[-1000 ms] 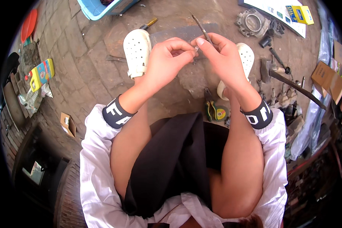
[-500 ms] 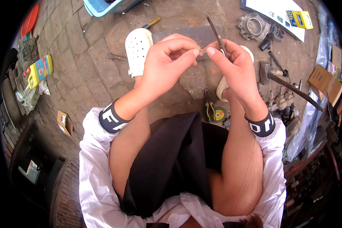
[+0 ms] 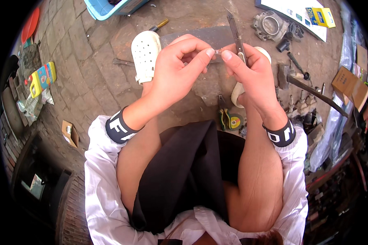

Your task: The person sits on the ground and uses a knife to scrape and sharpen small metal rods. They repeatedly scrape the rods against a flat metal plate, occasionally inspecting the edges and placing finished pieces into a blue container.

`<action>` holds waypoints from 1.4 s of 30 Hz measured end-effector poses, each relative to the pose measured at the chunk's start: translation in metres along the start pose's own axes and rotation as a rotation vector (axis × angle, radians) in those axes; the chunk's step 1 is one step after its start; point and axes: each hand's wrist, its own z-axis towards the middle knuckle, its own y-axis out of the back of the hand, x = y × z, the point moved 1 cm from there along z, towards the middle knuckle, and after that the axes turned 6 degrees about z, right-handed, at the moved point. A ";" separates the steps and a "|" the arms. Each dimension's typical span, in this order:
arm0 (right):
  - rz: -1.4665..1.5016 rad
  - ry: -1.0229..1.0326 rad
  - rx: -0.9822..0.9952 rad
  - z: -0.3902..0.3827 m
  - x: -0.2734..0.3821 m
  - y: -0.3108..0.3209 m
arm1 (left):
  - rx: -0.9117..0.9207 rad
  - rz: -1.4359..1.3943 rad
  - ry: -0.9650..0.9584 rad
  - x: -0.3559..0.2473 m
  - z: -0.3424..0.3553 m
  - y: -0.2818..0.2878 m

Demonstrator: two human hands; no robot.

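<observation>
Pinched between thumb and fingertips of my left hand (image 3: 178,67) is a small, thin, pale piece (image 3: 217,52), too small to make out. My right hand (image 3: 251,73) is closed round a slim dark metal tool (image 3: 235,30), held upright with its pointed end up, while the thumb and forefinger meet the small piece from the right. Below the hands lies a dark flat plate (image 3: 196,36) between my white perforated clogs (image 3: 145,53). Pliers with green and yellow handles (image 3: 225,116) lie by my right foot, beside a yellow disc (image 3: 236,121).
At right lie a metal housing (image 3: 270,25), black fittings, a long-handled hammer (image 3: 317,92), a white board with a yellow box (image 3: 319,16), and cardboard (image 3: 349,87). Along the top and left are a blue tub (image 3: 110,8), a yellow jug (image 3: 43,79) and a small open carton (image 3: 69,132).
Compared with a second ago, my right hand has shifted rightward with the tool, which now stands more upright. Both hands have risen slightly since half a second ago, still pinching the small piece.
</observation>
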 end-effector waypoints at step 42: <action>-0.593 0.095 -0.077 0.045 -0.100 0.036 | 0.148 -0.038 0.693 0.107 0.001 -0.002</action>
